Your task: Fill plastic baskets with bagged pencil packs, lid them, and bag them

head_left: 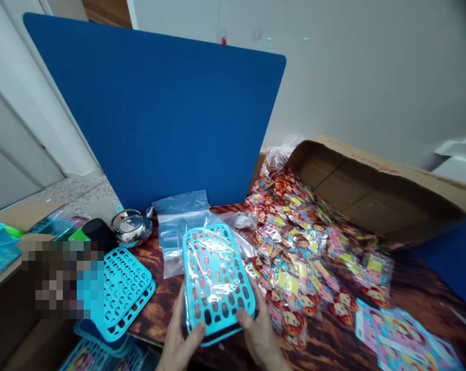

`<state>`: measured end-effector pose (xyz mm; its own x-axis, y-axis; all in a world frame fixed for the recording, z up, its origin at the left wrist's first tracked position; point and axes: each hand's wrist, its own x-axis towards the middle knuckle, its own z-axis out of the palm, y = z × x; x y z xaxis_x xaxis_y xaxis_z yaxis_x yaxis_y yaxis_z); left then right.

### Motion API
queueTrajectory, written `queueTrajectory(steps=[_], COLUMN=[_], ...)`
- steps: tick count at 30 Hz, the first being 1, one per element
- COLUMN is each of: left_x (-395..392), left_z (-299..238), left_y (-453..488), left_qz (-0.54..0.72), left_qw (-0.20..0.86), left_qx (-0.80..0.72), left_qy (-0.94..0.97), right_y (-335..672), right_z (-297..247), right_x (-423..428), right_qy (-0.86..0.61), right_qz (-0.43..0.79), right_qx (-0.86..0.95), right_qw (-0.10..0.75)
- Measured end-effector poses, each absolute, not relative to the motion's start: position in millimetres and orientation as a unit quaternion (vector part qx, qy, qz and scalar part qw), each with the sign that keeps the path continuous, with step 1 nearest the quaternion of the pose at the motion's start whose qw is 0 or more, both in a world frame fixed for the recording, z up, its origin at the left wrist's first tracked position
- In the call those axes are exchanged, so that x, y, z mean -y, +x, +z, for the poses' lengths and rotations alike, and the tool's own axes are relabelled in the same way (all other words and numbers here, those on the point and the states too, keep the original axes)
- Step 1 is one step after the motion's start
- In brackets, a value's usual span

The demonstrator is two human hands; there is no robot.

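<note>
Two bare hands are closed on one turquoise perforated basket [217, 278] at the near edge of the dark wooden table [410, 288]. The left hand [180, 340] is wrapped round its near left corner with the thumb laid on top, and the right hand [261, 335] is pressed along its near right side. The basket is held holed face up and tilted towards the wearer, probably so that the coloured packets seen through the holes can be checked. A grip from both sides seems needed because clear film is stretched over it and looks slippery. Flat clear bags [182, 221] are laid just behind it, within easy reach. To the right, a pile of cartoon-figure packets [294, 247] is spilled from an open cardboard box [375, 190] tipped on its side, so the packets are spread rather than stacked. More turquoise baskets [124, 288] are nested at the left near a small metal kettle [131, 226]. Printed cards [402, 335] lie at the lower right, and a blue panel [159, 118] is stood upright at the back as a screen.
</note>
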<state>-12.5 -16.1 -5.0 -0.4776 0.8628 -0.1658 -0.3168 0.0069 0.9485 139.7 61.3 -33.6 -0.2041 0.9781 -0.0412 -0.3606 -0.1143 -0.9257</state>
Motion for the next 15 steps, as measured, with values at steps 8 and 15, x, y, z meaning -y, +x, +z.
queueTrajectory(steps=[8, 15], left_x=[22, 31], left_z=[-49, -61], left_y=[-17, -25], left_qz=[0.625, 0.589], left_qw=[0.398, 0.374], left_qx=[-0.622, -0.645], left_qy=[0.254, 0.312], right_y=[142, 148], right_z=[-52, -54], right_x=[-62, -61], right_qy=[-0.427, -0.424], right_qz=[0.587, 0.541], right_qx=[0.536, 0.600], right_qw=[0.432, 0.410])
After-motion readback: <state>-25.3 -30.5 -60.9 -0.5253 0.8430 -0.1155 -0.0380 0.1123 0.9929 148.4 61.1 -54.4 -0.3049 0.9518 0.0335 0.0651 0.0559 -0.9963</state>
